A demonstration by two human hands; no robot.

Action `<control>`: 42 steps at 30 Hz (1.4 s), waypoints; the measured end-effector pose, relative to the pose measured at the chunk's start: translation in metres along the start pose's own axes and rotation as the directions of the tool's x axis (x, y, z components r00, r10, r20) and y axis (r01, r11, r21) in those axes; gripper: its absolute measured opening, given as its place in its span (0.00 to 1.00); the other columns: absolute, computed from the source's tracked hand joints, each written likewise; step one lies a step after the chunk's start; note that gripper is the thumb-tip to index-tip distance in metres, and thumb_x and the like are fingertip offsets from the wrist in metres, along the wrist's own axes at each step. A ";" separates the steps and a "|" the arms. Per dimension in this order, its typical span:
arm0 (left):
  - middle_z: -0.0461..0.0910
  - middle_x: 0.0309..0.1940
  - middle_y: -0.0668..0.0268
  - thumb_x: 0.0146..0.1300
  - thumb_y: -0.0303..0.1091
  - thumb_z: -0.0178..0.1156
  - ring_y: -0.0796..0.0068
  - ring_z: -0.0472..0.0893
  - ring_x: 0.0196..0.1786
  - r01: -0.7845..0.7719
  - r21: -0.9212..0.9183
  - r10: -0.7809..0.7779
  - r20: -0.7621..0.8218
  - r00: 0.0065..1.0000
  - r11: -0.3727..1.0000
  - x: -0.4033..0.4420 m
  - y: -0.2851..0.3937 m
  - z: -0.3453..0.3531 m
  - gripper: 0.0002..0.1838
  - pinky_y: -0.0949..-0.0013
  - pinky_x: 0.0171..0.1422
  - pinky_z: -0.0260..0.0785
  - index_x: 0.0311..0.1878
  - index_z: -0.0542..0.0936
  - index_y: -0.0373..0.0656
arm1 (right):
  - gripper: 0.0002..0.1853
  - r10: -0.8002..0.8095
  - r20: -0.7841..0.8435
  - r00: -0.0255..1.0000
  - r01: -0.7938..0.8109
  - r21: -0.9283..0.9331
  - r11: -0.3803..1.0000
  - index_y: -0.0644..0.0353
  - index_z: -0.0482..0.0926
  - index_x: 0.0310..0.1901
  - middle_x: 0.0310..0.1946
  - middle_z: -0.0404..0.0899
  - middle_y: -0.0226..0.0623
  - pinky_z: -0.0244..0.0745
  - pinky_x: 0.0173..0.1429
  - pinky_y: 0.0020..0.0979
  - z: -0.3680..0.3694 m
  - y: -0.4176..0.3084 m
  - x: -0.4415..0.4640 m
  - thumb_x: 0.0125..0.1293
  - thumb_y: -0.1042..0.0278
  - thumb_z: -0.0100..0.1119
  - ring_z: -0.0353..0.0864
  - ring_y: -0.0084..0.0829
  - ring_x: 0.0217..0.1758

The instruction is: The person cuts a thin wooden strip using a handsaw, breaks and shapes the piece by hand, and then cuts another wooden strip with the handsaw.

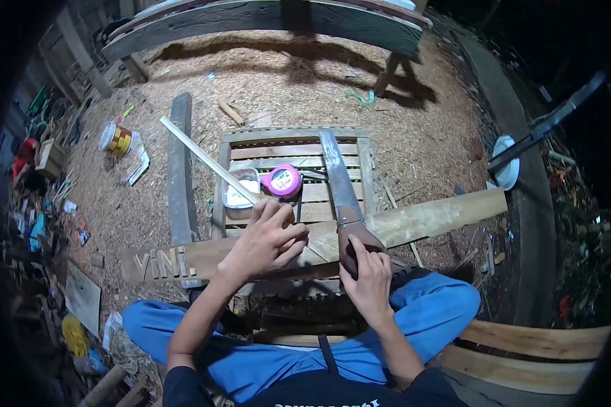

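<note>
Left grip (275, 234) looks pinched on the thin strip (207, 161), aimed 10–11 o'clock; right grip (368, 275) is wrapped on the saw (338, 173), tip toward 12. I'd keep the strip steady and left grip clear of the saw.

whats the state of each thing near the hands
Thin pale wooden strip: slanting, near end at the curled left hand
Long, brown-handled metal saw: blade pointing away, right hand at handle
Long wooden plank: lying crosswise, lettered at its left end
Round pink tape measure: label facing up
Clear rectangular plastic container: white contents, lid unclear
</note>
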State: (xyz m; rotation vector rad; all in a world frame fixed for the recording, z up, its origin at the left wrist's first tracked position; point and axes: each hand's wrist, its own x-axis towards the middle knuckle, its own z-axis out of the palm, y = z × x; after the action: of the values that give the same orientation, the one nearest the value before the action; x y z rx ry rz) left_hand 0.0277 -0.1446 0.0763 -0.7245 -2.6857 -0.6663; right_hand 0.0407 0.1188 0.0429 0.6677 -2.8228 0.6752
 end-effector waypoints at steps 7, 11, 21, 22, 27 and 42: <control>0.71 0.43 0.59 0.67 0.41 0.62 0.55 0.70 0.54 -0.093 -0.018 0.093 0.016 0.996 0.996 0.038 0.014 0.045 0.10 0.52 0.70 0.58 0.45 0.79 0.47 | 0.26 0.391 -0.296 0.872 -0.235 0.448 0.862 0.61 0.79 0.62 0.43 0.86 0.47 0.80 0.51 0.41 -0.010 0.015 -0.012 0.60 0.76 0.67 0.86 0.45 0.43; 0.71 0.43 0.56 0.69 0.43 0.60 0.52 0.70 0.55 -0.152 -0.033 0.153 0.024 0.988 0.988 0.068 0.030 0.081 0.15 0.50 0.72 0.58 0.47 0.74 0.39 | 0.21 0.578 -0.358 0.733 -0.207 0.692 0.692 0.69 0.75 0.63 0.54 0.81 0.43 0.75 0.61 0.34 -0.025 0.012 -0.025 0.69 0.76 0.61 0.81 0.31 0.54; 0.73 0.60 0.48 0.71 0.41 0.60 0.45 0.66 0.74 -0.018 0.034 0.021 -0.085 0.996 0.999 0.073 0.034 0.112 0.20 0.46 0.85 0.49 0.58 0.74 0.37 | 0.22 0.610 -0.276 0.743 -0.259 0.722 0.642 0.71 0.76 0.64 0.53 0.84 0.47 0.77 0.61 0.36 -0.007 0.003 -0.053 0.74 0.69 0.61 0.83 0.34 0.55; 0.73 0.60 0.48 0.71 0.41 0.60 0.45 0.66 0.74 -0.016 0.038 0.020 -0.083 0.996 0.999 0.069 0.037 0.116 0.20 0.46 0.85 0.49 0.58 0.74 0.37 | 0.22 0.610 -0.274 0.744 -0.258 0.724 0.639 0.71 0.76 0.64 0.53 0.84 0.47 0.77 0.61 0.36 -0.004 0.000 -0.055 0.74 0.69 0.61 0.83 0.34 0.55; 0.71 0.72 0.53 0.69 0.45 0.64 0.52 0.65 0.79 0.124 -0.106 -0.135 -0.101 0.986 0.987 0.056 0.052 0.116 0.24 0.48 0.83 0.54 0.61 0.77 0.40 | 0.24 0.644 -0.207 0.737 -0.260 0.793 0.551 0.71 0.73 0.68 0.44 0.81 0.39 0.70 0.43 0.29 0.013 -0.009 -0.067 0.76 0.67 0.60 0.76 0.25 0.40; 0.69 0.77 0.55 0.68 0.51 0.66 0.60 0.67 0.79 0.213 -0.122 -0.228 -0.122 0.966 0.969 0.049 0.056 0.123 0.23 0.52 0.76 0.57 0.54 0.81 0.41 | 0.28 0.513 -0.246 0.822 -0.178 0.746 0.642 0.68 0.65 0.75 0.35 0.78 0.31 0.62 0.26 0.22 0.025 -0.004 -0.081 0.78 0.68 0.55 0.66 0.16 0.24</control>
State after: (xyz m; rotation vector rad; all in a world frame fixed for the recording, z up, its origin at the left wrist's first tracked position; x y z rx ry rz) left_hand -0.0013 -0.0210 0.0095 -0.3899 -2.6433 -0.8878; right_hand 0.1126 0.1352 0.0018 -0.0277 -2.2069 1.7721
